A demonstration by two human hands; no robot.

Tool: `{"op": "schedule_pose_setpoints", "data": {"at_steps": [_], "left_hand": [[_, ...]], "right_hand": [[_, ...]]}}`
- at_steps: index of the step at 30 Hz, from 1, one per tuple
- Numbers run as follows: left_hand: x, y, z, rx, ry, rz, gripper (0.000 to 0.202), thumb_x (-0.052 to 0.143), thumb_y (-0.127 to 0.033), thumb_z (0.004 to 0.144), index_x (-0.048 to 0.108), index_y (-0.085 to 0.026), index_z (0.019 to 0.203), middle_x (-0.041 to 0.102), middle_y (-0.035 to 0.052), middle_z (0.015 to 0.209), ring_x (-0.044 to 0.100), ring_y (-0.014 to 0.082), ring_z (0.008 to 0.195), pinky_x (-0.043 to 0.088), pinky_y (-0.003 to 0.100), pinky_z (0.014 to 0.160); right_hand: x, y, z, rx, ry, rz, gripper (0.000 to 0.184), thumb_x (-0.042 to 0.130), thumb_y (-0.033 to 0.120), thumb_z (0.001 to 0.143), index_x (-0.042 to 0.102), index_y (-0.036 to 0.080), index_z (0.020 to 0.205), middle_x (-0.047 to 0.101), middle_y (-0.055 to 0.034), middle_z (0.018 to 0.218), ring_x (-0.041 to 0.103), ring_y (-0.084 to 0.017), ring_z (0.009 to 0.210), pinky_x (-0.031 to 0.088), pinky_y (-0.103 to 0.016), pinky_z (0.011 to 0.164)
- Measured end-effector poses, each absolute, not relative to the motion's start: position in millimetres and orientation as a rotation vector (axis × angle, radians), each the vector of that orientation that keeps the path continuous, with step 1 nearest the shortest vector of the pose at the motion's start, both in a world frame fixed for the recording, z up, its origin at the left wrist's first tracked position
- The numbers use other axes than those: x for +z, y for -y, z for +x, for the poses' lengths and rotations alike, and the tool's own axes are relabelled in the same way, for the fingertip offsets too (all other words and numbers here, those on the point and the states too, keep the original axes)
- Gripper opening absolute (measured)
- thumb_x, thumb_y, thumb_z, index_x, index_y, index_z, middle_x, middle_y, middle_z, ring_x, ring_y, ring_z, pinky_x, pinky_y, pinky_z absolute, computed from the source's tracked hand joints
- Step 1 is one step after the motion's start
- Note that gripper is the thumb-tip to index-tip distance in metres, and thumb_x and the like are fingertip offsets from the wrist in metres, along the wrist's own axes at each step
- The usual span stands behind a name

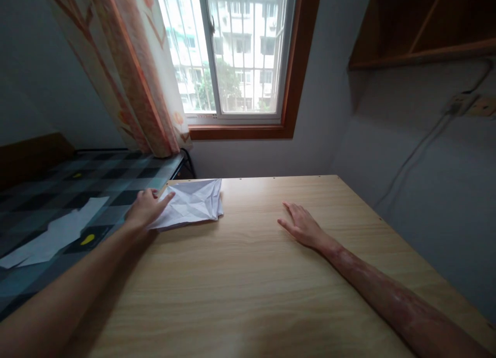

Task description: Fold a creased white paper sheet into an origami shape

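Observation:
A creased, folded white sheet of paper (191, 203) lies at the far left corner of the wooden table (251, 275). My left hand (146, 207) rests on the paper's left edge, fingers laid over it; whether it grips the sheet I cannot tell. My right hand (301, 226) lies flat and open on the bare tabletop to the right of the paper, palm down, holding nothing.
Left of the table stands a bed with a checked cover (58, 192) and white paper sheets (54, 236) on it. A window (236, 53) with a patterned curtain (132, 74) is behind. A wooden shelf (422, 27) and a wall socket with cable (461, 105) are at the right.

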State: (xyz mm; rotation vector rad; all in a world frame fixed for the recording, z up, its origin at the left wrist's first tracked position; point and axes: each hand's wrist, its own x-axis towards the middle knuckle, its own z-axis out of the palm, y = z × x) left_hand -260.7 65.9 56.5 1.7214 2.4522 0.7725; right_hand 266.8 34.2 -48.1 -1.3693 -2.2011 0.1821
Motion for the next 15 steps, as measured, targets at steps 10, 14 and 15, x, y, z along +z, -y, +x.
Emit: {"op": "schedule_pose_setpoints", "data": {"at_steps": [10,14,15], "left_hand": [[10.9,-72.2,-206.6,0.207,-2.050,2.428,0.098,0.039,-0.081,0.097,0.045,-0.015,0.169,0.033,0.0179,0.182,0.036,0.0426,0.165,0.024,0.060,0.134],[1.4,-78.8,-199.2,0.149,-2.080,2.344,0.098,0.040,-0.081,0.098,0.038,-0.019,0.174,0.028,0.0161,0.184,0.027,0.0435,0.169,0.017,0.068,0.134],[0.4,-79.6,-199.2,0.146,-2.081,2.339,0.098,0.041,-0.080,0.098,0.038,-0.019,0.174,0.028,0.0159,0.184,0.026,0.0435,0.169,0.017,0.068,0.134]], "right_hand": [[-41.3,-30.6,260.3,0.216,2.310,-1.457,0.076,0.049,0.060,0.108,0.045,0.012,0.167,0.046,-0.0209,0.174,0.042,-0.035,0.163,0.030,-0.056,0.136],[-35.7,-25.6,259.0,0.235,2.390,-1.502,0.079,0.048,0.062,0.109,0.041,0.015,0.171,0.034,-0.0173,0.181,0.030,-0.034,0.169,0.022,-0.056,0.139],[-35.0,-24.0,260.1,0.235,2.406,-1.497,0.079,0.047,0.062,0.109,0.040,0.016,0.172,0.032,-0.0166,0.182,0.029,-0.033,0.170,0.021,-0.056,0.139]]}}
